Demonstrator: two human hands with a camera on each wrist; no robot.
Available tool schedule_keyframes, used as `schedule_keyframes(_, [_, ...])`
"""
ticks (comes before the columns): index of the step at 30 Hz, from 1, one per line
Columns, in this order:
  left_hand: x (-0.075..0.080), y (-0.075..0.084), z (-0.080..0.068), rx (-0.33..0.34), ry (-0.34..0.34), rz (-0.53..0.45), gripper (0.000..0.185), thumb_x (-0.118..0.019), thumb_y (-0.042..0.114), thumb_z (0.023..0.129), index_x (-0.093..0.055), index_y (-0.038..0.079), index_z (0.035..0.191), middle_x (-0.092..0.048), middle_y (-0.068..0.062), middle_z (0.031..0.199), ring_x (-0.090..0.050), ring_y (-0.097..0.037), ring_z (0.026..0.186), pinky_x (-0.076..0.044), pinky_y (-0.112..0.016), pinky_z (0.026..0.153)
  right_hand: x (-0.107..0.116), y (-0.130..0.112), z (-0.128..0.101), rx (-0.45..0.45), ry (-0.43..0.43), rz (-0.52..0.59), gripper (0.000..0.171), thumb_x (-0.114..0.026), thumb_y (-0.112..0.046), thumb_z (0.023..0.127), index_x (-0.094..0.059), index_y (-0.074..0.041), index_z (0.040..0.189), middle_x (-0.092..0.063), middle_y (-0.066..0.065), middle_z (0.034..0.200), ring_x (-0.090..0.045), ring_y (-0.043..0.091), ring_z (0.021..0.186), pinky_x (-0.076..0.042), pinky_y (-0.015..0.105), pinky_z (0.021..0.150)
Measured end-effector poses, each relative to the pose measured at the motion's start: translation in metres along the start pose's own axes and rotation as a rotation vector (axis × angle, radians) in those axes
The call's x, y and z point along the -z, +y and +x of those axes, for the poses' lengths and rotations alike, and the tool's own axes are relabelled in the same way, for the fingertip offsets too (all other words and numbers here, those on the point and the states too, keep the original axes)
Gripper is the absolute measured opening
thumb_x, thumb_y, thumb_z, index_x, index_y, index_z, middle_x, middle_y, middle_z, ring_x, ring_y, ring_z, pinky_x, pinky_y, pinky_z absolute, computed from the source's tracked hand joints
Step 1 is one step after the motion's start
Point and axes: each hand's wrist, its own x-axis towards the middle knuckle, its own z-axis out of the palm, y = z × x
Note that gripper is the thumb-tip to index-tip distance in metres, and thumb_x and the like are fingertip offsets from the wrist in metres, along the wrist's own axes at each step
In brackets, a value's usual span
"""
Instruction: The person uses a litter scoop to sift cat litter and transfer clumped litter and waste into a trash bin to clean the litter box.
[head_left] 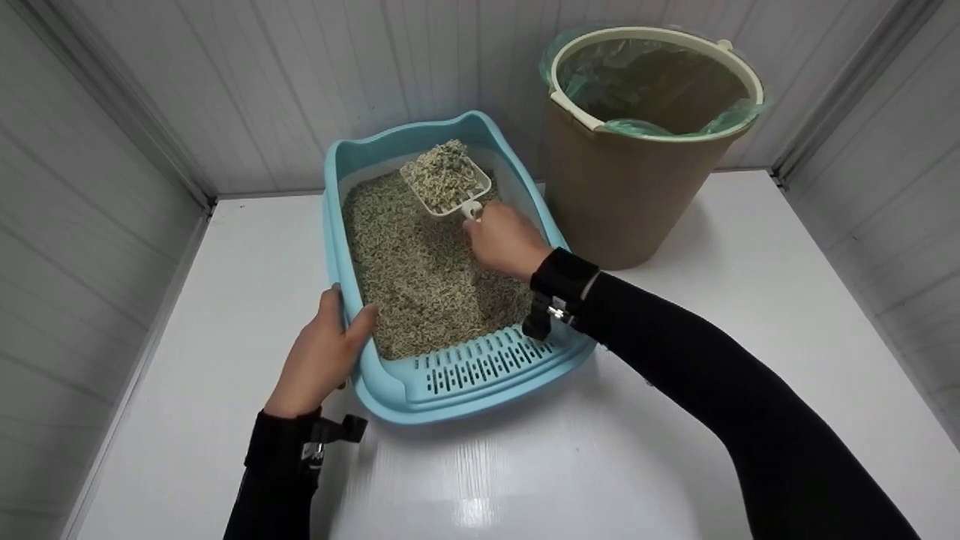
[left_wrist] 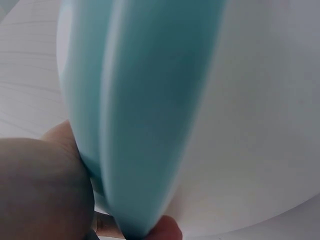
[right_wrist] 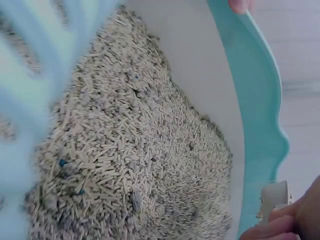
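Up over the far end of the tray, the right hand (head_left: 504, 238) has its grip closed round the short handle of a white litter scoop (head_left: 447, 180), whose bowl is heaped with pale pellets and held above the litter near the tray's back wall; in the right wrist view the fingers (right_wrist: 280, 226) curl round the handle's end at the lower right corner, just outside the tray's teal rim. The left hand (head_left: 321, 352) grips the near left edge of the light blue litter tray (head_left: 465, 386), thumb hooked over the rim and touching the litter's edge, the other fingers down the outer wall; the left wrist view shows that rim close and blurred, with a fingertip (left_wrist: 166, 229) pressed at its lower edge. Cat litter (head_left: 420, 270) of beige, stick-shaped pellets fills the tray's basin, with a few darker and blue bits scattered through it as the right wrist view shows. A slotted grille forms the tray's near lip. Both forearms wear black sleeves with black wrist straps. Just beside the tray on its right stands a brown waste bin (head_left: 622, 195) with a cream rim ring and a green liner bag inside. Tray and bin rest on a glossy white surface (head_left: 750, 300), closed in by white panelled walls (head_left: 247, 82).
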Motion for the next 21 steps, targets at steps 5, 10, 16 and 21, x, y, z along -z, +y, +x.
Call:
schedule_keyframes(5, [0.001,0.001,0.003,0.000,0.005,0.006,0.099,-0.051,0.061,0.114,-0.005,0.000,0.178,-0.063,-0.037,0.125,-0.066,-0.029,0.071,-0.056,-0.042,0.051,0.011,0.001,-0.012,-0.001,0.003,-0.009,0.041,-0.047,-0.031,0.123,-0.060,0.006,0.134,-0.047,0.010,0.096,-0.041,0.023,0.073,-0.036,0.038,0.079])
schedule_keyframes(10, [0.002,0.001,0.004,0.003,0.005,0.011,0.098,-0.050,0.061,0.114,-0.005,0.002,0.178,-0.063,-0.035,0.125,-0.065,-0.028,0.069,-0.056,-0.042,0.052,0.016,0.002,-0.019,-0.010,-0.026,0.019,0.049,-0.048,-0.034,0.122,-0.055,0.008,0.145,-0.049,0.008,0.095,-0.044,0.021,0.073,-0.040,0.037,0.078])
schedule_keyframes(16, [0.001,0.001,0.005,0.003,0.004,0.011,0.099,-0.050,0.061,0.114,-0.004,0.002,0.178,-0.064,-0.035,0.123,-0.066,-0.029,0.070,-0.056,-0.041,0.053,0.019,0.005,-0.026,0.000,-0.039,-0.013,0.041,-0.050,-0.034,0.121,-0.060,0.003,0.136,-0.050,0.007,0.094,-0.050,0.022,0.076,-0.043,0.039,0.074])
schedule_keyframes(21, [0.000,0.002,0.007,0.003,-0.004,0.009,0.099,-0.050,0.061,0.114,-0.003,0.002,0.178,-0.062,-0.038,0.129,-0.066,-0.029,0.071,-0.056,-0.042,0.053,0.025,0.010,-0.031,0.004,-0.028,-0.070,0.037,-0.052,-0.034,0.121,-0.062,0.001,0.128,-0.052,0.007,0.092,-0.051,0.022,0.074,-0.047,0.041,0.074])
